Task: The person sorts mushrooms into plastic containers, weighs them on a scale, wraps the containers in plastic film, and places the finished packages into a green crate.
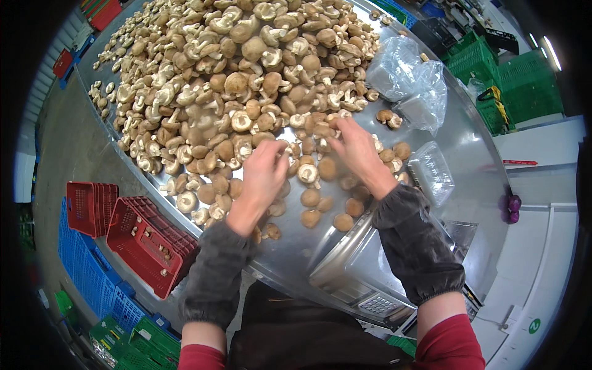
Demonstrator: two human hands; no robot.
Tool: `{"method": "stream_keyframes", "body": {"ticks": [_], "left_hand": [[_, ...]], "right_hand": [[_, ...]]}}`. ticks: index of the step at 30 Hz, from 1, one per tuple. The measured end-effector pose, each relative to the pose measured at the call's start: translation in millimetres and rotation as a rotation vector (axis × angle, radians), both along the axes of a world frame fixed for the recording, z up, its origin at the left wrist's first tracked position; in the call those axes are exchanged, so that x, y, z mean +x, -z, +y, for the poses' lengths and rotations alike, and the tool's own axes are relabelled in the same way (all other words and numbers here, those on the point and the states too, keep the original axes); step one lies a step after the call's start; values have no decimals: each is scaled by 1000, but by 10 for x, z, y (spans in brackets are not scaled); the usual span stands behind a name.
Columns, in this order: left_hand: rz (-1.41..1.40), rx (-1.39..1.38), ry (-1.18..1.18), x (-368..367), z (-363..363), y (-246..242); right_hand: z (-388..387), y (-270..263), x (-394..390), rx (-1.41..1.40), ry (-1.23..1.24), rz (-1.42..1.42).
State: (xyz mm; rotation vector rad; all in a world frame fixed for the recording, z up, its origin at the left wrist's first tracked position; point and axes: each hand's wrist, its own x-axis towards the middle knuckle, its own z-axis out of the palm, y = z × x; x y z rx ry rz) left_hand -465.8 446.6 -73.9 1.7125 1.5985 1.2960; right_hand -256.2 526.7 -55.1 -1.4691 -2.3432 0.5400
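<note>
A large heap of shiitake mushrooms (236,83) covers much of the steel table (289,247). At the near edge of the heap, my left hand (264,169) has its fingers curled down among the mushrooms; its fingertips are partly hidden. My right hand (358,150) reaches to mushrooms a little to the right, thumb and forefinger close to their caps and stems. Whether either hand grips one cannot be made out. Between the hands lies an upturned mushroom (308,173) with pale gills, and loose brown caps (310,198) sit nearer to me.
On the right are a clear plastic tray (431,173) and plastic-bagged packs (407,78). A metal weighing scale (360,268) with a keypad stands before me. Red crates (148,249) rest at the lower left beside a blue pallet (83,249). Green crates (476,60) stand beyond the right edge.
</note>
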Motion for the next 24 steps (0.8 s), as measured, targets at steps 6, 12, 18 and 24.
{"method": "stream_keyframes", "body": {"ticks": [6,12,18,24], "left_hand": [[807,-513,85,490,928,258],[819,-654,-1,543,1137,343],[885,-650,29,623,1056,276],[895,-483,-41,597,922,423]], "right_hand": [[-240,146,452,13,5,4],[-506,-230,976,-59,74,138],[-674,-256,2298,64,496,-120],[-997,-42,2866,-240,389,-485]]}}
